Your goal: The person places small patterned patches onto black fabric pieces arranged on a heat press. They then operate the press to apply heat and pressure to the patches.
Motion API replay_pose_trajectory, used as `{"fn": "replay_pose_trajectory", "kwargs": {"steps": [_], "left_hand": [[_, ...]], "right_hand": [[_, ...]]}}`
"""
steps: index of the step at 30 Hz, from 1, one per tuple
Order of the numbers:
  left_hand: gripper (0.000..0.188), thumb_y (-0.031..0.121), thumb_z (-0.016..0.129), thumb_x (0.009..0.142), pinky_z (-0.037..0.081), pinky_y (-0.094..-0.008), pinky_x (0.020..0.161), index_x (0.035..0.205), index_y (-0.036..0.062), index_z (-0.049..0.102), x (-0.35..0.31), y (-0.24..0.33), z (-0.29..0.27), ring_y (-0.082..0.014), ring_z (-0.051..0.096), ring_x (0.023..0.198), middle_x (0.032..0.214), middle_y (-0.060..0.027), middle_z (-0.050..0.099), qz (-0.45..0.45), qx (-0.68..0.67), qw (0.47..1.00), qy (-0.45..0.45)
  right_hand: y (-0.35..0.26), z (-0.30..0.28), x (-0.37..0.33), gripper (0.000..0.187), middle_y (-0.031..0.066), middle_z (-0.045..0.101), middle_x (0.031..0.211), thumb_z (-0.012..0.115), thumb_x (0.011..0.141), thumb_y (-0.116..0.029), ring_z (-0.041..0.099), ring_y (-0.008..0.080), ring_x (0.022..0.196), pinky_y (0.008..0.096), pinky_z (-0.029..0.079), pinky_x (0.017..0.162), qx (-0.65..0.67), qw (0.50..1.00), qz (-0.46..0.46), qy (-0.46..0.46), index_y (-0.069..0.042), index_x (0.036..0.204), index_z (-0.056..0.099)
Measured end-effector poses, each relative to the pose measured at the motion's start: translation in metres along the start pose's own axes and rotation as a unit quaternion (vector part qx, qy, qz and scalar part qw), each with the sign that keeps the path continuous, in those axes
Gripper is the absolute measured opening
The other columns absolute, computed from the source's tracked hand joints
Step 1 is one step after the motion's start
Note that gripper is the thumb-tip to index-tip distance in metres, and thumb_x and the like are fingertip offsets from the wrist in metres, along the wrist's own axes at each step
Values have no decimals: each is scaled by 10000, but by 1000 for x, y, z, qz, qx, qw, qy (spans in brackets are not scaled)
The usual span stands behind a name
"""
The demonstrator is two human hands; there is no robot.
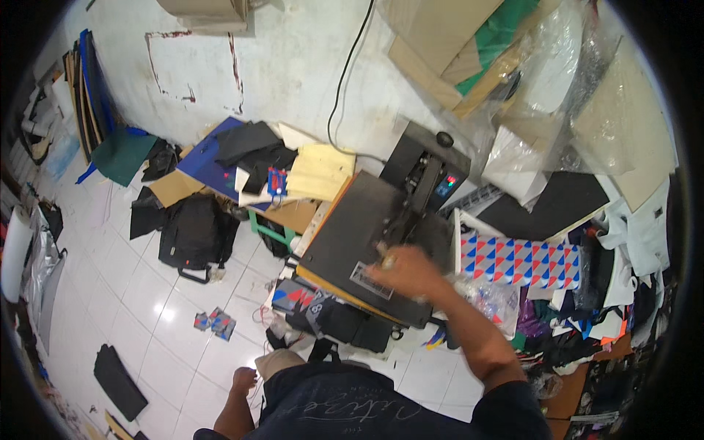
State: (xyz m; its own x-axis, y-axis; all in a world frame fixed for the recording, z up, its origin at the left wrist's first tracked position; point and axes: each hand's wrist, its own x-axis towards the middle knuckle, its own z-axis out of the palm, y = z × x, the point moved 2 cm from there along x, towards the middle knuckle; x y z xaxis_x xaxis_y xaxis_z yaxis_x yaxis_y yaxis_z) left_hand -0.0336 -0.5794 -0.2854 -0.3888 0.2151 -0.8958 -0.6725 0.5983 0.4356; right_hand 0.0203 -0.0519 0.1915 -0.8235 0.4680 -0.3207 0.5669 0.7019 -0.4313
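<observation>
A black heat press (345, 231) with a wide dark top plate stands in front of me, its control box and small lit display at the back right. My right hand (407, 270) reaches over the plate, its fingers closed around the end of the press handle, slightly blurred by motion; the hand hides most of the grip. A pale printed label (370, 281) lies on the plate beside that hand. My left hand (244, 378) hangs low beside my thigh, fingers loosely bent and holding nothing visible.
Patterned red, blue and grey sheets (519, 262) lie right of the press, above heaped fabric scraps. Yellow cloth (320, 171) and dark pieces pile up at left. A black bag (196, 231) and small patterned pieces (215, 323) rest on the tiled floor. A black cable (342, 88) runs down the wall.
</observation>
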Motion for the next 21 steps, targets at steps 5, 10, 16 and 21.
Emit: {"fn": "replay_pose_trajectory", "kwargs": {"steps": [5,10,16,21], "left_hand": [[139,212,569,854,458,-329,513,905,93,617,-23,6,-10,-185,587,610,787,-65,631,-20,11,997,68],[246,218,604,847,422,-261,440,1018,42,624,-27,67,-6,-137,563,559,768,-60,626,50,-47,993,96],[364,277,573,870,481,-308,602,1127,20,569,-47,104,19,-176,592,715,905,-90,634,88,-61,989,98],[319,241,588,864,466,-285,532,1057,-13,589,-58,63,29,-156,605,668,844,-94,646,49,-69,989,123]], "right_hand": [[-13,-140,9,467,54,630,674,580,868,-448,605,149,507,277,515,471,123,992,-23,-33,3,970,641],[-5,-275,25,646,40,558,674,571,799,-642,560,87,511,227,455,391,13,986,-17,164,-21,973,613],[13,-343,66,793,14,492,606,513,758,-753,474,95,488,248,377,420,-105,950,-27,293,-4,1003,606],[32,-378,102,952,109,562,745,434,764,-789,467,152,561,326,408,517,-213,928,24,303,52,1192,560]]}}
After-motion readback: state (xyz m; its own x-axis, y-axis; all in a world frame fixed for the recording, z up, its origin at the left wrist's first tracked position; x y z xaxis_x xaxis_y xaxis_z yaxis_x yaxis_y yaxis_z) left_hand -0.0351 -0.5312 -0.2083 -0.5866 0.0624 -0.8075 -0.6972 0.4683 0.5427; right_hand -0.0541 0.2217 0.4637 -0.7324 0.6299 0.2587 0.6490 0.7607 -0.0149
